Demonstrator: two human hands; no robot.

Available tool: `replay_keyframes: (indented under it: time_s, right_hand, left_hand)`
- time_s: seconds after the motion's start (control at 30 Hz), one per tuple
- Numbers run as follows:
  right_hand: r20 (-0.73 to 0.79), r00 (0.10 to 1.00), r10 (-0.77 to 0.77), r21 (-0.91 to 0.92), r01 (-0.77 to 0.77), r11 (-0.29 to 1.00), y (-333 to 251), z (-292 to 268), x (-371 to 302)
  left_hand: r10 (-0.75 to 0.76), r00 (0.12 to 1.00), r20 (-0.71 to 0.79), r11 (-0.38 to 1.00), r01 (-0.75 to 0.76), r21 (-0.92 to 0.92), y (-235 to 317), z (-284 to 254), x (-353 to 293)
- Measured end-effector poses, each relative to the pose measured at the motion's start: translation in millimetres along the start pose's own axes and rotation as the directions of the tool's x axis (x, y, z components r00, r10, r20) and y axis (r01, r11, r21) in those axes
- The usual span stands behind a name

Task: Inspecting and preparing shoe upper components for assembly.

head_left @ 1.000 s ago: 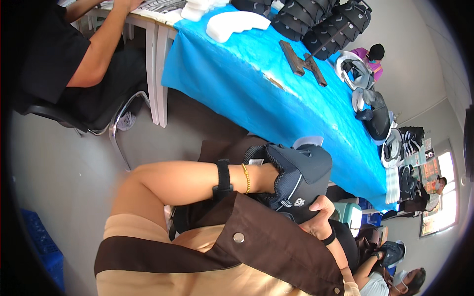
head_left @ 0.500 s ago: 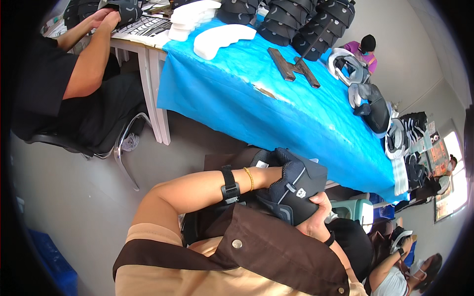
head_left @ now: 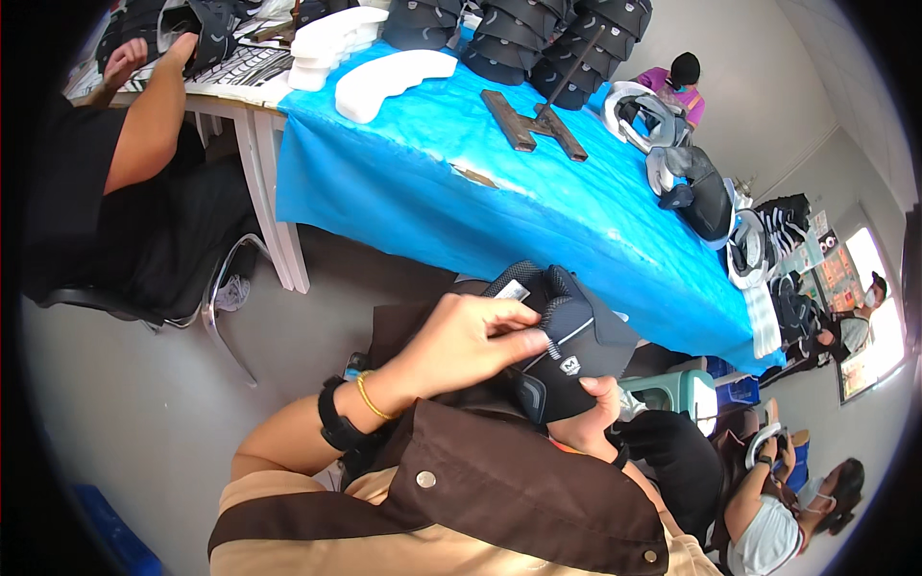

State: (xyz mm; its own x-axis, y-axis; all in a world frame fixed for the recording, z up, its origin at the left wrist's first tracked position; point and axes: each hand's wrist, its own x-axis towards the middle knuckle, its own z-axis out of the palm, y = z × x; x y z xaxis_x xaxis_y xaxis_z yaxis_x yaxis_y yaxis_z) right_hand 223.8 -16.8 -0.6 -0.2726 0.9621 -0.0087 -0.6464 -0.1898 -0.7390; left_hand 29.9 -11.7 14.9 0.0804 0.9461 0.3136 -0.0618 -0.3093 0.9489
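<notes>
A dark grey and black padded fabric cover [head_left: 603, 350] with a ribbed edge and a small pale shield badge is in front of my lap. My left hand [head_left: 471, 341] pinches its near left edge between thumb and fingertips, just beside the badge. Around the lower right side of the cover, my right hand [head_left: 588, 422] is closed, its thumb lying on the outer face and its other fingers mostly hidden beneath. A white label [head_left: 513, 292] shows at the cover's opening.
Ahead stands a table with a blue covering [head_left: 413, 206], carrying white curved foam pieces [head_left: 384, 84], stacked black covers [head_left: 499, 58] and a brown H-shaped stand [head_left: 533, 125]. A co-worker [head_left: 144, 173] sits at left. A green stool [head_left: 682, 392] and another person [head_left: 788, 509] are at right.
My left hand has come out of the cover's opening and now pinches its edge. My right hand keeps its hold. The whole view has shifted slightly; the left co-worker's hands have moved apart.
</notes>
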Motion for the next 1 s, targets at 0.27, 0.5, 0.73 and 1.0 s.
replay_keyframes:
  time_s: [0.27, 0.5, 0.73, 1.0]
  right_hand:
    - [-0.09, 0.989, -0.116, -0.46, 0.062, 0.886, 4.3, -13.1, -2.8]
    - [0.186, 0.927, -0.327, -0.797, 0.337, 0.501, -2.1, -20.0, 1.4]
    - [0.185, 0.924, -0.335, -0.913, 0.288, 0.289, -6.8, -9.0, -10.6]
    - [0.423, 0.824, -0.376, -0.891, 0.454, -0.007, -21.6, 16.3, -8.3]
  left_hand:
    - [0.186, 0.976, -0.116, 0.923, -0.133, 0.362, 9.8, 19.4, -5.3]
    - [0.091, 0.984, -0.151, 0.985, -0.067, 0.156, -8.2, 18.9, -11.4]
    - [-0.061, 0.998, -0.03, 0.996, 0.063, 0.066, -25.9, 14.5, -14.3]
    - [-0.05, 0.998, 0.025, 0.987, 0.045, 0.154, -21.1, 8.4, -21.5]
